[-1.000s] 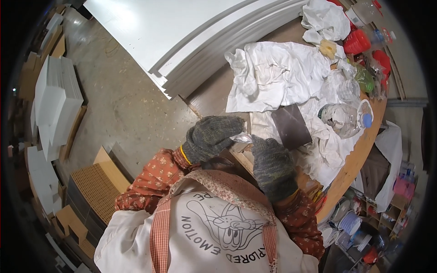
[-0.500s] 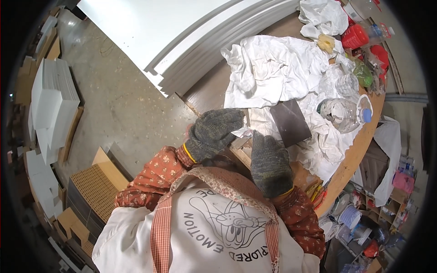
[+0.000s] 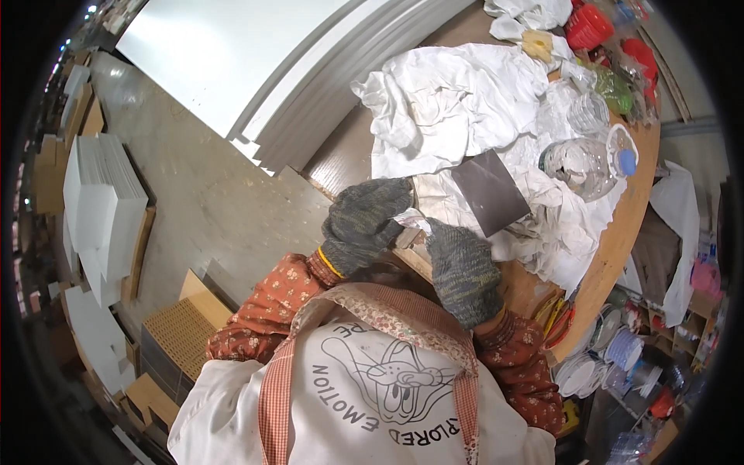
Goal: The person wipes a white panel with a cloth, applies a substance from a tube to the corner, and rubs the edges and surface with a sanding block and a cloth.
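Closest in, the gloved right grip (image 3: 465, 271) meets a crumpled silvery piece (image 3: 415, 220) from 4 o'clock; whether it pinches, I cannot tell. The left grip (image 3: 366, 219) pinches the piece from 9 o'clock. The view has just swung slightly, yet both stay at the piece, so the handling carries on. Its long axis runs 10 to 4 o'clock; no distinct front shows. Beyond, on the bench (image 3: 603, 265), a dark sheet (image 3: 490, 192) lies at 2 o'clock, white cloth (image 3: 457, 101) at 1; farther off, white panels (image 3: 232, 62) at 11.
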`<state>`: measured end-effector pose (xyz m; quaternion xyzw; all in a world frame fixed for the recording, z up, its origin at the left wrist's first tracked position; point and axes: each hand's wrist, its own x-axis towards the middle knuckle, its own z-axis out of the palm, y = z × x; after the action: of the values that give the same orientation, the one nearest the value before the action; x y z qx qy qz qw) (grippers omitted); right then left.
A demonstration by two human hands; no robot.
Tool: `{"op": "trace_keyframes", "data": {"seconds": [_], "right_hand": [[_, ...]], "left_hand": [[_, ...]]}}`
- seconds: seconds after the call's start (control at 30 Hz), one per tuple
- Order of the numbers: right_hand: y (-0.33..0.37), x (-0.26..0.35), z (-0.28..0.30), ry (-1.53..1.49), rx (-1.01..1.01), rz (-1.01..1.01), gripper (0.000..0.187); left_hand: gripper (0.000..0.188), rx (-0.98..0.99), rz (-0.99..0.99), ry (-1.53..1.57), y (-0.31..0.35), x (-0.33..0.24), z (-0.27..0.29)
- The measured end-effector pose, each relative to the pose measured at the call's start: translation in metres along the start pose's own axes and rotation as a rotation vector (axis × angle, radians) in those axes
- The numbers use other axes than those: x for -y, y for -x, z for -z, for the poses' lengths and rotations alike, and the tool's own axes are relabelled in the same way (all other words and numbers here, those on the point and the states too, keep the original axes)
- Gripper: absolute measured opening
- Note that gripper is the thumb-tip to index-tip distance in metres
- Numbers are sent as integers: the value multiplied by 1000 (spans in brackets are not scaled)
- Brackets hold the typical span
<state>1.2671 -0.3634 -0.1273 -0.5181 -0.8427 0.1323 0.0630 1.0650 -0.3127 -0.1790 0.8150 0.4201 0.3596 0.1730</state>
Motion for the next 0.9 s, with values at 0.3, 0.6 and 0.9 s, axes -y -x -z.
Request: {"op": "trace_keyframes", "data": {"seconds": [0.3,0.6,0.9], "right_hand": [[21,-21,-25,18,2,52,35],[17,-29,-16,-782,171,-384,31],[22,-32,-52,-2712,-76,-814,36]], "left_hand": [[35,40,-56,138,-11,1,-6],[34,77,-3,213,-9,4,-6],[36,60,-46,146,-10,2,-2]]}}
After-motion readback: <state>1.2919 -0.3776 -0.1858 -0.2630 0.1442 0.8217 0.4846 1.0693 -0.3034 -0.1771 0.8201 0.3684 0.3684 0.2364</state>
